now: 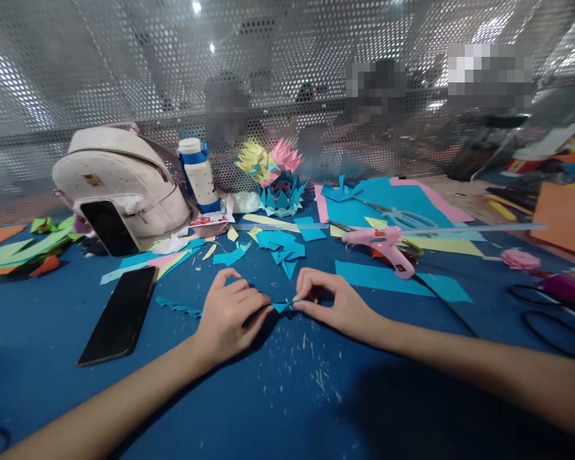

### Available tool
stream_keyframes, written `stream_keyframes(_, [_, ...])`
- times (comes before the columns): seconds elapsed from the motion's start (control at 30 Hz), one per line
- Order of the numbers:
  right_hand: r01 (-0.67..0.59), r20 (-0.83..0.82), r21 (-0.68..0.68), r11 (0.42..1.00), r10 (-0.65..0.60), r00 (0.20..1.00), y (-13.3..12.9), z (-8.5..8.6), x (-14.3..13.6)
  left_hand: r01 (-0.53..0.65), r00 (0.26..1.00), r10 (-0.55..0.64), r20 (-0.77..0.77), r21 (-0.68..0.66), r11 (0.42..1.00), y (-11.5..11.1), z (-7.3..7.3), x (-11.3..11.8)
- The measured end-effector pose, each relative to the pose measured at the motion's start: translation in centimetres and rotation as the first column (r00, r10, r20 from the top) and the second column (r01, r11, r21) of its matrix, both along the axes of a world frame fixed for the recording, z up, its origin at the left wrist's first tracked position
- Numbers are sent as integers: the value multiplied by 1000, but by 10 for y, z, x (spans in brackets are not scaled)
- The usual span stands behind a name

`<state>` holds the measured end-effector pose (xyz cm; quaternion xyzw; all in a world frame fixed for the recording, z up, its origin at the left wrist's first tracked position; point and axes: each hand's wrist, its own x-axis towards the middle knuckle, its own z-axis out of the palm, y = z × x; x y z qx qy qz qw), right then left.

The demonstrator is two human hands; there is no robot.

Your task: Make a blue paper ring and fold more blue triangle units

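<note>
A small folded blue paper piece [282,307] sits between my two hands, low over the blue table. My left hand [234,308] pinches its left end between thumb and finger. At its right end, the thumb and fingertips of my right hand [333,298] are closed on the paper. A strip of pointed blue folds [178,307] runs out to the left from behind my left hand; whether it joins the held piece is hidden. Just beyond my fingers lie several blue paper pieces [282,246]. The pink glue gun [386,246] rests beyond my right hand, its cord trailing right.
Left are a phone [119,317], a second phone [109,228] leaning on a white backpack [119,172], and a bottle [200,176]. Paper flowers [282,176] stand at the back by the perforated metal panel. Scissors [407,217] lie on blue sheets [378,201]. A cable [551,319] loops at right.
</note>
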<state>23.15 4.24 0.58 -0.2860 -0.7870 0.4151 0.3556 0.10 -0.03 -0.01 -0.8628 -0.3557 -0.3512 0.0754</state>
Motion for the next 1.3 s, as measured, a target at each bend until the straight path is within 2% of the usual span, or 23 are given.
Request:
stream_keyframes(0.27, [-46,24,108,993,43,999,2,7,7,-2,996,10,-91,81,997,2,-5,0])
stream_keyframes(0.43, [13,1,112,994,-13,1000,3,9,12,2,989,13,-147,101,995,0,-5,0])
stream_keyframes(0.57, [24,12,105,994,-25,1000,5,6,14,28,979,-8,-205,92,995,-2,-7,1])
stream_keyframes(0.83, [-68,95,189,980,51,994,9,-2,15,76,971,-65,-232,38,996,-5,-10,-2])
stream_keyframes(0.93, [-120,134,313,942,81,988,11,-4,17,104,970,-92,-227,38,994,-6,-8,-1])
stream_keyframes(1.1, [-229,237,550,803,113,965,13,-8,22,133,967,-117,-227,53,990,-7,-5,2])
stream_keyframes(1.3, [-379,341,616,691,199,919,13,-6,26,157,965,-140,-220,64,985,-7,-2,4])
